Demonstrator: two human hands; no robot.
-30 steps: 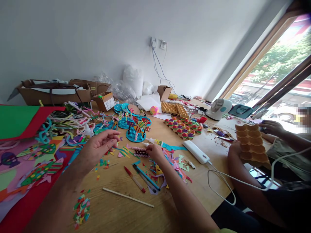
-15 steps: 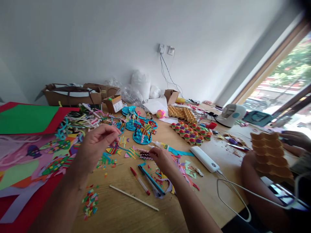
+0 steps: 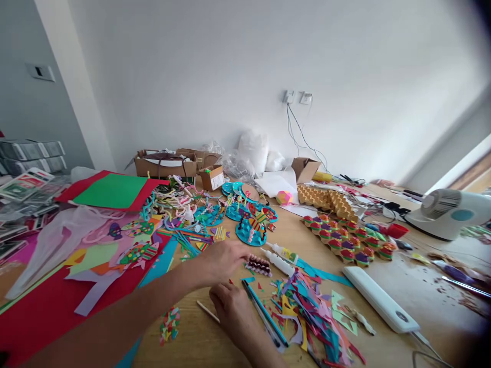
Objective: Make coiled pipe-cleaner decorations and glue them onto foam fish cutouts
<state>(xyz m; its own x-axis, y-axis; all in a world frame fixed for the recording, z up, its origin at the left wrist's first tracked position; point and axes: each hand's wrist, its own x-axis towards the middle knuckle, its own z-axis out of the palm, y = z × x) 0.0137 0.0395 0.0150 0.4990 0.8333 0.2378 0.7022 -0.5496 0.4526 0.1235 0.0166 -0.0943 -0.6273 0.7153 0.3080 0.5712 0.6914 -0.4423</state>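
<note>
My left hand (image 3: pixel 224 260) reaches across the middle of the table, fingers bent together beside a small brown and pink ridged piece (image 3: pixel 258 266). Whatever lies under its fingers is hidden. Just below it my right hand (image 3: pixel 229 301) is curled low over the wood, its fingertips out of sight. A pale stick (image 3: pixel 208 312) runs up to the right hand. Blue and dark pens (image 3: pixel 266 317) lie right of that hand. White glue bottles (image 3: pixel 280 261) rest behind the ridged piece. Small paper bits (image 3: pixel 169 325) form a pile at the lower left.
Blue decorated discs (image 3: pixel 250 232) stand behind the hands. Painted egg-carton pieces (image 3: pixel 345 240), a white power bank (image 3: pixel 379 299) and a fan (image 3: pixel 452 212) are to the right. Coloured paper scraps (image 3: pixel 320 317) lie at front right; red and green sheets (image 3: pixel 115 190) lie at left.
The view has swung left; the other person's arms and the carton they held are out of view. My hands have come close together, the right now lower, over the stick and red pen area.
</note>
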